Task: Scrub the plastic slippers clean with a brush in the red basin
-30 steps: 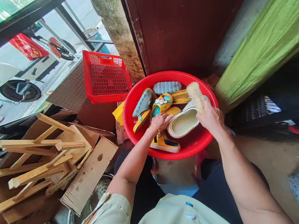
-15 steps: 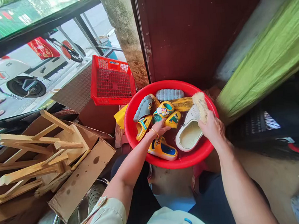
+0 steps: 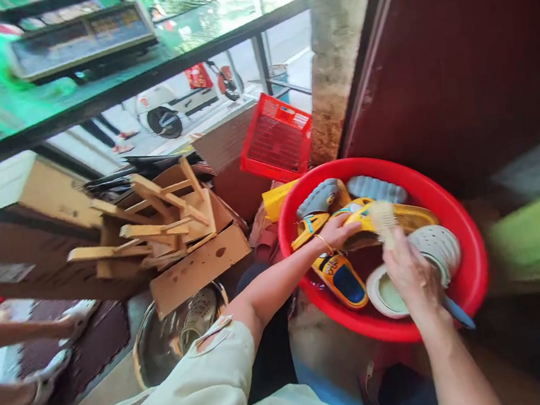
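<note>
In the head view, my left hand (image 3: 337, 230) is closed on a yellow slipper (image 3: 364, 217) inside a red basin (image 3: 475, 272). My right hand (image 3: 413, 274) grips a scrub brush (image 3: 384, 218), its pale bristles against or just in front of that slipper; a blue handle end sticks out below the wrist. Beneath my right hand lies a white clog (image 3: 435, 247), partly covered. Nearest my left forearm is a yellow slipper with a blue insole (image 3: 347, 283). Grey slippers (image 3: 376, 189) rest at the basin's back, among other yellow ones.
A red plastic crate (image 3: 276, 139) stands behind the basin. Left of it, wooden stools (image 3: 171, 218) are piled on cardboard. A metal bowl (image 3: 145, 348) with a clog in it sits at my left. Another person's feet (image 3: 52, 370) show at far left, and a dark red door (image 3: 467, 69) rises at right.
My view has swung left, so the basin appears further right. The brush has gone from the white clog to the yellow slipper, which my left hand has turned and raised.
</note>
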The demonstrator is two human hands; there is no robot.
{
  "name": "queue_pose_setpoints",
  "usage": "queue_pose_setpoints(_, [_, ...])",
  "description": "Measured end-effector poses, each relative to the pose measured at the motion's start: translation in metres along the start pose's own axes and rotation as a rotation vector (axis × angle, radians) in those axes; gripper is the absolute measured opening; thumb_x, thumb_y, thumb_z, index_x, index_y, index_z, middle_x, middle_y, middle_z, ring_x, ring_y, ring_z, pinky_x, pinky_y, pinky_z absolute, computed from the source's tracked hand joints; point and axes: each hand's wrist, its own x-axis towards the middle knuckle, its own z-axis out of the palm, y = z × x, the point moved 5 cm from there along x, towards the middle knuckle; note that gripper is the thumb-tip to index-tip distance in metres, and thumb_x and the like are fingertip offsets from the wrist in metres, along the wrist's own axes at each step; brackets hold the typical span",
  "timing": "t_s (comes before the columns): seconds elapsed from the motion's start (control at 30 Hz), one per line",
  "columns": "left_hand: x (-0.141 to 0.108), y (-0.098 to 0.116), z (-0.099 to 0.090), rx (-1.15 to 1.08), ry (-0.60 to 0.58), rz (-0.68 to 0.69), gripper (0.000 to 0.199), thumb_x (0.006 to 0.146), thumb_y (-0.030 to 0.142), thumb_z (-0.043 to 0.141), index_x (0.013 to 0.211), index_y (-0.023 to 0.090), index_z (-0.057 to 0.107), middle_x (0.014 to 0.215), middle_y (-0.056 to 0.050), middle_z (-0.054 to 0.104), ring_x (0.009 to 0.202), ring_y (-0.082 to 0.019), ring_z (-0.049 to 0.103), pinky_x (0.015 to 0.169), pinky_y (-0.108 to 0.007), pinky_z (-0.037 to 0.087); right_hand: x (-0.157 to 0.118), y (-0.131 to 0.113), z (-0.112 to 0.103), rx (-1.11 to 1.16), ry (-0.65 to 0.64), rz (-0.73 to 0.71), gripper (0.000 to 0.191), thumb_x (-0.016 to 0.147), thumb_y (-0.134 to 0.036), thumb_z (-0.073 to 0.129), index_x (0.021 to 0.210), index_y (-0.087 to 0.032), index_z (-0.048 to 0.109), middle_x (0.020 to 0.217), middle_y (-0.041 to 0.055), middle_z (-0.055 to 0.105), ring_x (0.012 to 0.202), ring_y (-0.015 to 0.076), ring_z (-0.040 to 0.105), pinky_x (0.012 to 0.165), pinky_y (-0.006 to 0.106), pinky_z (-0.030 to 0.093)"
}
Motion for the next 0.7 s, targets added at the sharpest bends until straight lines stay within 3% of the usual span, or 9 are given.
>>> queue_pose_setpoints(0.1, [-0.002,0.002,-0.007,-0.089,0.0,-0.036,0.037,0.092,0.033,0.065,0.123,0.013,0.069,0.116,-0.01,0.075,0.105,-0.024,0.068,0.098,-0.037,0.054,0.008,0.017,-0.003,-0.03,0.061,0.088,0.059,0.1,-0.039,0.039,0.152,-0.011,0.049,0.091,0.0193,0.072,0.074,0.0316,0.068,0.059,0.038,0.046])
queue_pose_setpoints(0.2, [-0.003,-0.001,-0.012,-0.176,0.012,-0.087,0.038,0.089,0.033,0.069,0.123,0.014,0.07,0.118,-0.011,0.075,0.106,-0.025,0.068,0.101,-0.039,0.053,0.012,0.016,-0.007,0.016,0.115,0.101,0.062,0.1,-0.043,0.039,0.153,-0.012,0.048,0.094,0.0214,0.072,0.077,0.0344,0.068,0.06,0.04,0.046])
queue_pose_setpoints(0.33, [-0.002,-0.005,-0.013,-0.266,0.091,-0.129,0.04,0.088,0.033,0.071,0.123,0.016,0.071,0.119,-0.009,0.075,0.107,-0.023,0.068,0.105,-0.039,0.052,0.009,0.006,0.001,0.023,0.058,0.078,0.062,0.099,-0.044,0.04,0.15,-0.01,0.051,0.087,0.0201,0.073,0.067,0.0323,0.067,0.056,0.039,0.044])
queue_pose_setpoints(0.47, [-0.003,-0.009,-0.013,-0.399,0.168,-0.145,0.04,0.083,0.033,0.074,0.119,0.017,0.072,0.114,-0.009,0.075,0.1,-0.021,0.069,0.105,-0.042,0.052,0.011,0.017,0.009,0.022,0.019,0.075,0.062,0.099,-0.046,0.038,0.147,-0.009,0.054,0.079,0.0193,0.072,0.062,0.0345,0.065,0.054,0.042,0.044])
queue_pose_setpoints(0.57, [-0.007,-0.008,-0.014,-0.487,0.204,-0.168,0.042,0.077,0.035,0.079,0.116,0.02,0.071,0.107,-0.004,0.075,0.094,-0.019,0.069,0.103,-0.042,0.053,0.014,0.026,0.005,0.1,0.078,0.087,0.065,0.099,-0.051,0.038,0.148,-0.011,0.053,0.091,0.0215,0.074,0.075,0.0397,0.069,0.06,0.048,0.051])
queue_pose_setpoints(0.7, [-0.013,-0.01,-0.011,-0.583,0.261,-0.288,0.044,0.074,0.035,0.082,0.114,0.02,0.07,0.1,-0.003,0.074,0.083,-0.017,0.068,0.093,-0.04,0.057,0.012,0.017,-0.007,0.202,0.149,0.091,0.071,0.098,-0.055,0.04,0.155,-0.012,0.045,0.118,0.026,0.071,0.101,0.0436,0.07,0.071,0.052,0.056])
